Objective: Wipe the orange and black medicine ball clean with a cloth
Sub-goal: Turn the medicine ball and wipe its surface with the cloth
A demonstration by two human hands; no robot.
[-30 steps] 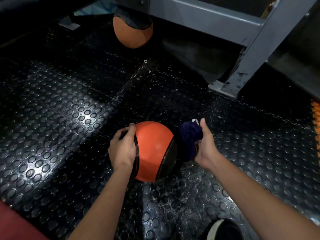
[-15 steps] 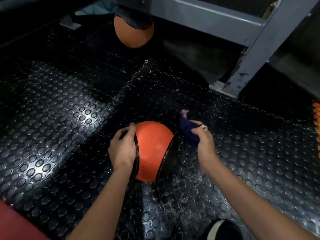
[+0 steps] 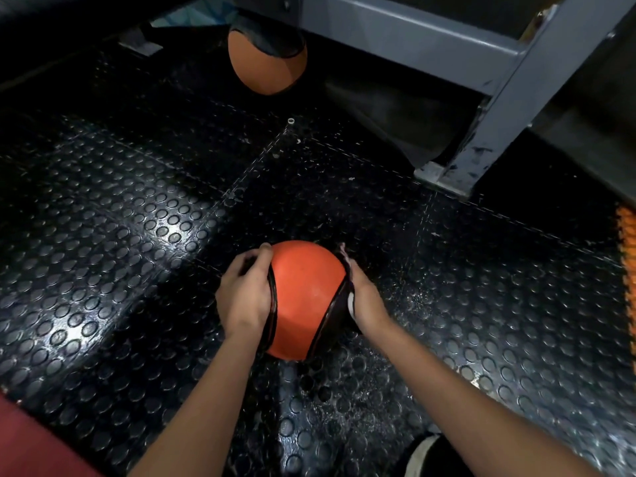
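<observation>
Currently both hands sit on the medicine ball (image 3: 306,297), one per side. Left hand (image 3: 246,297) is cupped flat against the ball's left black panel, fingers curled over the black seam, thumb tip near the top of the orange band; it is steadying the ball, not wrapped around anything else. Right hand (image 3: 364,301) presses against the ball's right black panel with the cloth (image 3: 346,266) trapped between palm and ball. Cloth is dark and mostly hidden; only a thin frayed edge sticks out above the fingers, plus a small white patch by the thumb, could be a tag, can't confirm. Right-hand fingers are closed onto the cloth and ball surface, as far as visible. Ball rests on the studded black rubber floor (image 3: 137,235), orange band facing up, black panels left and right. Floor just right of and in front of the ball shows fine pale speckling; left of the ball a bright glare patch on the studs. Well beyond the ball, a second orange and black ball (image 3: 266,63) sits partly under a grey metal frame (image 3: 499,108). Frame's foot plate lands on the floor beyond and to the right of the medicine ball. Near side of the ball, between the forearms' right edge and the picture bottom, a dark shoe with white trim (image 3: 426,456). Red surface (image 3: 31,442) at the lower left corner, unidentified. Orange strip (image 3: 626,253) far right of the ball, at the picture edge.
</observation>
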